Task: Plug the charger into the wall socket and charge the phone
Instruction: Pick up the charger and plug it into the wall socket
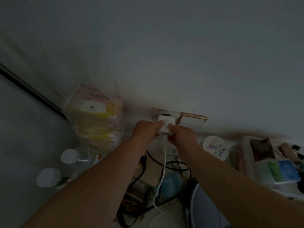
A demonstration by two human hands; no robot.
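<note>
The room is dim. A white square charger (165, 125) is pressed against the wall socket (158, 111), a plate with a gold rim low on the white wall. My left hand (146, 130) grips the charger's left side and my right hand (182, 135) pinches its right side. A white cable (163, 167) hangs from the charger's underside and runs down between my forearms. Whether the pins are fully in the socket is hidden by the charger body. I see no phone.
A gold-rimmed switch plate (192, 120) sits right of the socket. A plastic bag of tissue packs (97, 119) leans at left, with two capped bottles (69, 159) below. A white jar (215, 148), boxes and tangled black cables (177, 168) crowd the surface beneath.
</note>
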